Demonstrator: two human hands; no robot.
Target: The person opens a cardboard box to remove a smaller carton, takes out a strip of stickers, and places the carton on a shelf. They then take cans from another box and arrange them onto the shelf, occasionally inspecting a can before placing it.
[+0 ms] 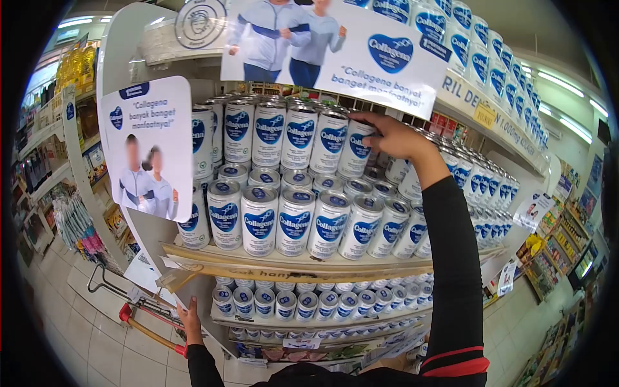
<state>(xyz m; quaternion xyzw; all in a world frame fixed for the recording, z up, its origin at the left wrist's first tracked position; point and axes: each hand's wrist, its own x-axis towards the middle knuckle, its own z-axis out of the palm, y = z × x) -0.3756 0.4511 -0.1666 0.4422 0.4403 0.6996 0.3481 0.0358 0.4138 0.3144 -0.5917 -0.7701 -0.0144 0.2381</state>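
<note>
Nearest, at the bottom of the view, the left hand point(191, 327) rests low by the red handle point(149, 332) of a trolley, its fingers curled near the bar; whether the grip closes on the handle cannot be told. The floor point(97, 348) below is pale tile.

Further up, the right arm in a black sleeve point(451, 258) reaches to the shelf point(290, 261). The right hand point(393, 137) lies on the top of a can point(356, 147) in the upper tier, fingers spread over the lid in a narrow grip that touches the can without lifting it. That can stands upright at the right end of the upper row, on top of the lower tier of like blue-and-white cans point(295, 222).

Beyond, a sign point(151, 145) hangs at the left, a banner point(335, 48) above, and more cans fill the lower shelves point(303, 303).
</note>
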